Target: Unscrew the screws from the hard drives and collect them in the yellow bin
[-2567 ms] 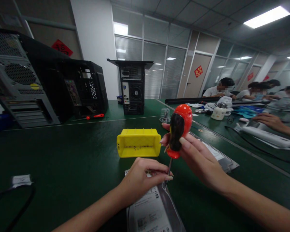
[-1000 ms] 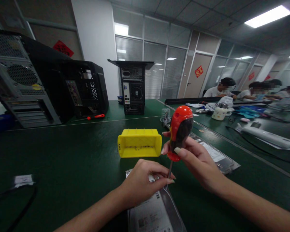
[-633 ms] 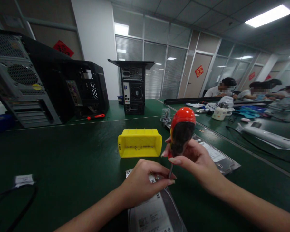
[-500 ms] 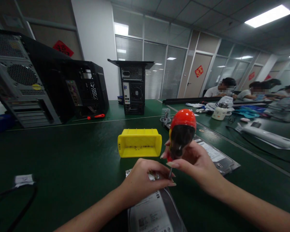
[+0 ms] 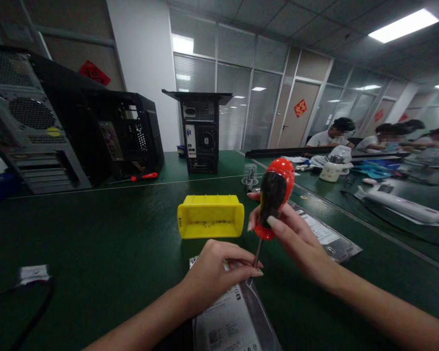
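Note:
My right hand point(image 5: 296, 239) grips the red and black handle of a screwdriver point(image 5: 276, 195), which leans with its top to the right. Around the lower end of its shaft, the fingertips of my left hand point(image 5: 219, 265) are pinched together. Beneath that hand lies a hard drive point(image 5: 234, 321) with a white label, and the shaft points down at its right edge. My fingers hide the screwdriver's tip. Just behind my hands sits a yellow bin point(image 5: 211, 234), tipped with its opening toward me and several small screws point(image 5: 212, 224) inside.
A second hard drive point(image 5: 325, 234) lies to the right, behind my right hand. Open computer cases point(image 5: 58, 122) stand at the left, another case point(image 5: 201, 131) at the back. A red screwdriver point(image 5: 144, 176) lies before them. People point(image 5: 336, 134) sit at the far right.
My right hand has turned and shifted on the screwdriver handle, showing more of the shaft. The handle now leans further right. My left hand stays nearly in place.

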Demonstrator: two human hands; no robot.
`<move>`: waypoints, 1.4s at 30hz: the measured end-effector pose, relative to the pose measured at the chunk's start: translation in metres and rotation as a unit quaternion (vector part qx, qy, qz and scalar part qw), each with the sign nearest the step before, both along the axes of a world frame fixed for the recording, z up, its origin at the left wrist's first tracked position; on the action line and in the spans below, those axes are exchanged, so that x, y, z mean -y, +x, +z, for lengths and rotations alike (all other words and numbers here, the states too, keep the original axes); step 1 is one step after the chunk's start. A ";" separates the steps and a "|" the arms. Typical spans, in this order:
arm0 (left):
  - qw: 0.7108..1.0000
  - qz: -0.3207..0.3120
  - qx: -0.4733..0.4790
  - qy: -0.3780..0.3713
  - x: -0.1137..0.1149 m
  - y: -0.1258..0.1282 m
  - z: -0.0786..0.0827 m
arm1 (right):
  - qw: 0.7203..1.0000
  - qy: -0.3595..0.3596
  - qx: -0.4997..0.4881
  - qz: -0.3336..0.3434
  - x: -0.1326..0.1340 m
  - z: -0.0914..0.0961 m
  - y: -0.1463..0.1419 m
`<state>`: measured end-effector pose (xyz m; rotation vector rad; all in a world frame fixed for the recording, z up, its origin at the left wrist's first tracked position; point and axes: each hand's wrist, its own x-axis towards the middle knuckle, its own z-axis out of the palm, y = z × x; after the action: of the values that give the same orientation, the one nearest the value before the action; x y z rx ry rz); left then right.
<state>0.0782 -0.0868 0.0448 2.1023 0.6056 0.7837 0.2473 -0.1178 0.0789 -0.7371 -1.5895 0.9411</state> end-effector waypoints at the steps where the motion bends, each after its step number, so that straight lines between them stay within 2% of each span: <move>1: 1.000 0.005 -0.001 -0.004 0.000 0.000 0.000 | 1.000 -0.003 0.003 0.016 0.000 0.000 0.001; 5: 1.000 0.012 0.000 -0.029 0.001 0.000 0.000 | 0.999 -0.009 0.012 0.048 0.002 0.003 -0.001; 10: 1.000 0.014 -0.004 -0.027 -0.001 0.001 -0.002 | 0.999 -0.001 0.000 0.041 0.003 0.007 -0.006; 20: 1.000 0.000 -0.003 0.006 0.001 0.001 -0.005 | 1.000 0.000 -0.029 -0.004 0.002 0.006 -0.006; 31: 1.000 -0.010 -0.003 -0.001 -0.002 0.001 -0.006 | 0.993 0.054 0.047 -0.096 0.007 -0.002 -0.006; 33: 1.000 -0.005 -0.010 -0.005 -0.002 0.001 -0.005 | 0.993 0.060 0.064 -0.074 0.008 -0.002 -0.006; 37: 1.000 -0.002 -0.016 -0.011 -0.001 0.001 -0.003 | 0.997 0.018 0.074 0.006 0.008 -0.001 -0.002; 42: 1.000 -0.011 -0.022 -0.017 -0.001 0.000 -0.001 | 0.997 -0.008 0.015 0.076 0.008 0.001 0.007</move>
<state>0.0786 -0.0861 0.0438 2.0956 0.6142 0.7125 0.2542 -0.1262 0.0803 -0.6510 -1.6854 1.0576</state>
